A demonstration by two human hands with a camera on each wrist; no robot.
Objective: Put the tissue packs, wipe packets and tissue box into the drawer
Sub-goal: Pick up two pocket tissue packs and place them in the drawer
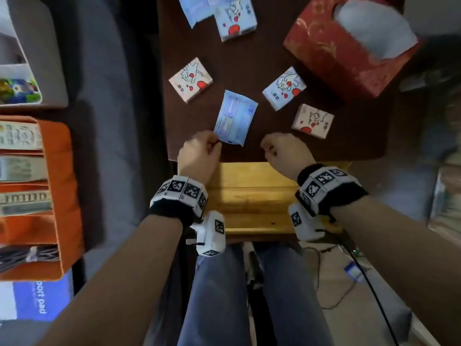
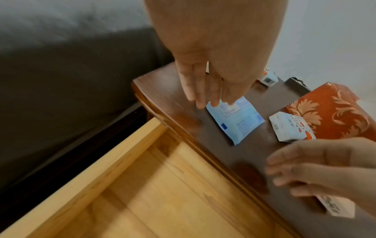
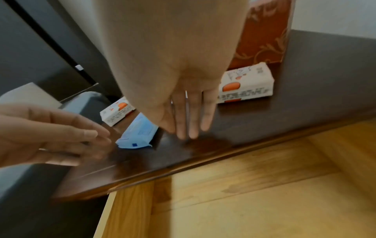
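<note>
On the dark tabletop (image 1: 249,58) lies a blue wipe packet (image 1: 235,121), with a second wipe packet (image 1: 197,8) at the far edge. White tissue packs (image 1: 190,79) (image 1: 284,87) (image 1: 313,121) lie around it, and another tissue pack (image 1: 235,20) sits farther back. The red tissue box (image 1: 349,46) stands at the right. My left hand (image 1: 214,143) hangs with straight fingers (image 2: 205,103) at the blue packet's near corner (image 2: 234,119); I cannot tell whether they touch it. My right hand (image 1: 272,148) hovers empty over the front edge, its fingers (image 3: 187,132) straight. The light wooden drawer (image 1: 252,196) below is pulled out.
An orange organiser (image 1: 59,196) with remotes and cables hangs at the left, beside a grey cushion (image 1: 107,121). Cables (image 1: 349,270) trail on the floor at the right. My legs in jeans (image 1: 224,295) are just below the drawer front.
</note>
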